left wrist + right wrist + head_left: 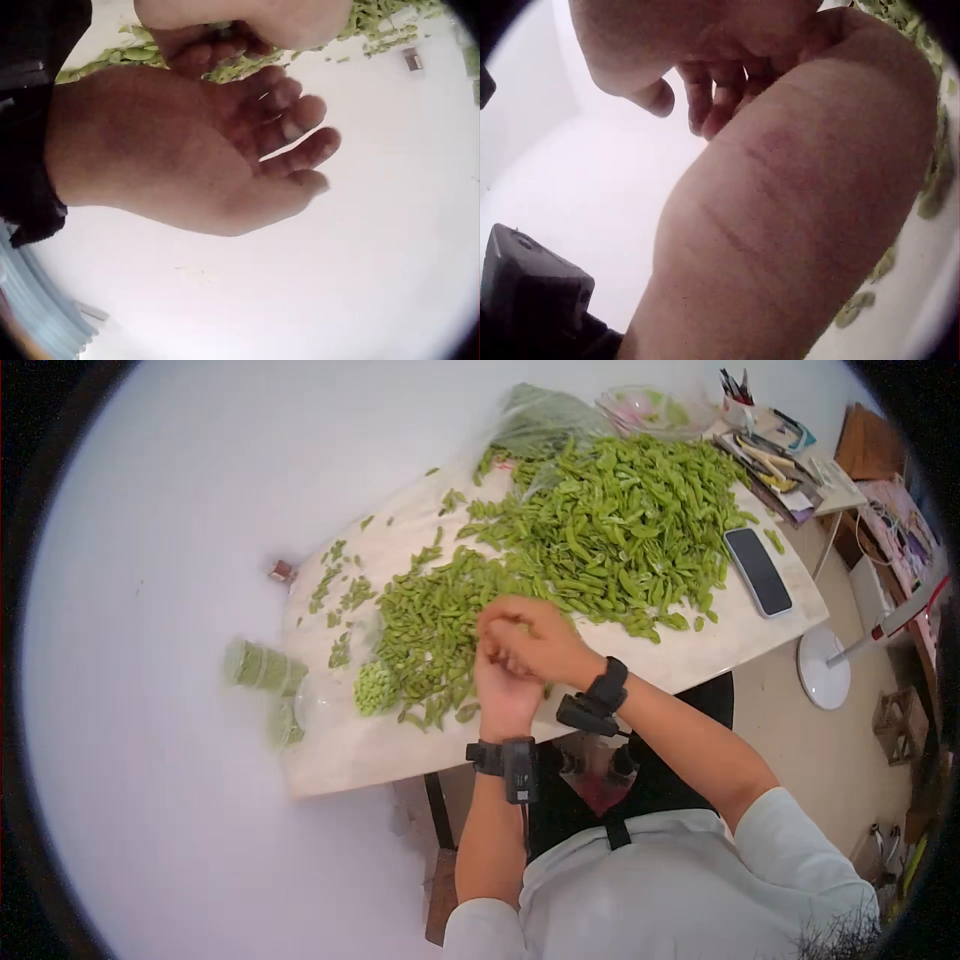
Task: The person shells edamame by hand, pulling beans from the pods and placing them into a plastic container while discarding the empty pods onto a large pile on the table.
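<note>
Over the near edge of a heap of green pods (440, 610), both hands meet. The left hand (508, 695) is palm up; in the left wrist view the left hand (172, 142) has loosely bent, spread fingers with nothing seen between them. Crossing above it is the right hand (548, 645). Its fingertips are bent inward in the left wrist view, where the right hand (255, 22) shows at the top; whether they pinch anything is unclear. In the right wrist view, the right hand (795, 157) hides its own fingers. Shelled beans (375, 689) lie in a pile left of the hands.
A larger pod pile (630, 520) covers the back of the table (370, 755). Beyond it are a plastic bag (550, 422) and a clear bowl (655, 410). A phone (758, 572) lies at the right. Bean-filled containers (262, 668) stand at the left edge; a lamp base (824, 668) is right.
</note>
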Motion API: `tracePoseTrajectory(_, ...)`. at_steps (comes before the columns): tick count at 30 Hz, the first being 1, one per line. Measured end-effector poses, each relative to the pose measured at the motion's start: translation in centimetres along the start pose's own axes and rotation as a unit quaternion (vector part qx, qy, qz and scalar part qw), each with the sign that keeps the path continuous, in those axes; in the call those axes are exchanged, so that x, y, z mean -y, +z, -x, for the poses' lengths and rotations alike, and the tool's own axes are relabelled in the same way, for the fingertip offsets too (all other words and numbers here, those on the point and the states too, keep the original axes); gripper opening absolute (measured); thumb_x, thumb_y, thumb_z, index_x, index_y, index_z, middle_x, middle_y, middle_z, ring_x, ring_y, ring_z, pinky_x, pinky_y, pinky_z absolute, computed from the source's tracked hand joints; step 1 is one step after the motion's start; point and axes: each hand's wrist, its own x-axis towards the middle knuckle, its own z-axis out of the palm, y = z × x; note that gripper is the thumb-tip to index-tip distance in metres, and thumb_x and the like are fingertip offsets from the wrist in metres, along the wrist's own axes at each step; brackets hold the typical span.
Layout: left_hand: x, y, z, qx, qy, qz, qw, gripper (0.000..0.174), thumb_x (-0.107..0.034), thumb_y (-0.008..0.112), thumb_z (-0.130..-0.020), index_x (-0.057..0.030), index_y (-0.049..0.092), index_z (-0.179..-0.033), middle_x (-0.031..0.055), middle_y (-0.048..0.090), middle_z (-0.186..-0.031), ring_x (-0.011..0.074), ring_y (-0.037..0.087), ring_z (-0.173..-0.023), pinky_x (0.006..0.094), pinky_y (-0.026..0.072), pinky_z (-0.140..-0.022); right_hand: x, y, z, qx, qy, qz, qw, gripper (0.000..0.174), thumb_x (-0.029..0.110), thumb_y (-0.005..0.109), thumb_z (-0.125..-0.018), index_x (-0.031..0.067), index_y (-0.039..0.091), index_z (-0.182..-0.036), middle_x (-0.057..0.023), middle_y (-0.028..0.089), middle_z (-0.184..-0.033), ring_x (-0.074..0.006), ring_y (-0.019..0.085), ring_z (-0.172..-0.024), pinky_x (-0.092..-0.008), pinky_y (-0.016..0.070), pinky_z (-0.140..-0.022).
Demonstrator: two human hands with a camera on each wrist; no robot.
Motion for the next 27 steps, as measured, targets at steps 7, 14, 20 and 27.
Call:
tracePoseTrajectory(7, -14.4, -0.8, 3.5, 0.099, 0.103, 0.006, 0.990, 0.019, -0.017, 0.039, -0.093, -0.0088, 0.051, -0.081, -0.0026, 0.033, -0.058, 0.0105, 0.029, -0.048, 0.0249, 0.0269, -0.041, -2.9, -6.6, 3.3, -0.124, 0.066, -0.158, 0.977, 0.018, 0.004, 0.035, -0.081, 0.0024, 0.053, -0.082, -0.0019, 0.047, -0.062, -0.0100, 0.039, -0.048, -0.0245, 0.0347, -0.046)
tracePoseTrajectory(14, -22.7, -1.8, 1.9, -0.152, 0.357, -0.463, 0.797, 0.017, -0.012, 0.039, -0.089, -0.0037, 0.053, -0.093, 0.0010, 0.039, -0.061, 0.0107, 0.030, -0.050, 0.0259, 0.0254, -0.046, -3.5, -6.9, 4.2, -0.189, 0.142, -0.212, 0.948, 0.018, 0.005, 0.035, -0.081, 0.0043, 0.052, -0.082, 0.0026, 0.039, -0.057, -0.0068, 0.029, -0.044, -0.0234, 0.0238, -0.039)
tracePoseTrajectory(20, -26.1, -9.1, -2.8, -0.153, 0.403, -0.804, 0.409, 0.022, -0.016, 0.052, -0.082, -0.0059, 0.061, -0.100, 0.0139, 0.064, -0.082, 0.0265, 0.060, -0.078, 0.0366, 0.0445, -0.074, -6.3, -5.8, 4.6, -0.153, 0.159, -0.209, 0.953, 0.015, 0.004, 0.035, -0.082, 0.0049, 0.050, -0.082, 0.0030, 0.036, -0.056, -0.0057, 0.028, -0.043, -0.0220, 0.0218, -0.038)
tracePoseTrajectory(27, -21.1, -4.4, -0.3, -0.115, 0.401, -0.762, 0.495, 0.022, -0.007, 0.048, -0.090, 0.0012, 0.059, -0.108, 0.0117, 0.064, -0.098, 0.0174, 0.060, -0.091, 0.0289, 0.0463, -0.079, -6.7, -6.4, 5.0, -0.155, 0.190, -0.264, 0.933, 0.015, 0.006, 0.037, -0.084, 0.0049, 0.050, -0.078, 0.0030, 0.038, -0.056, -0.0057, 0.027, -0.042, -0.0226, 0.0212, -0.038)
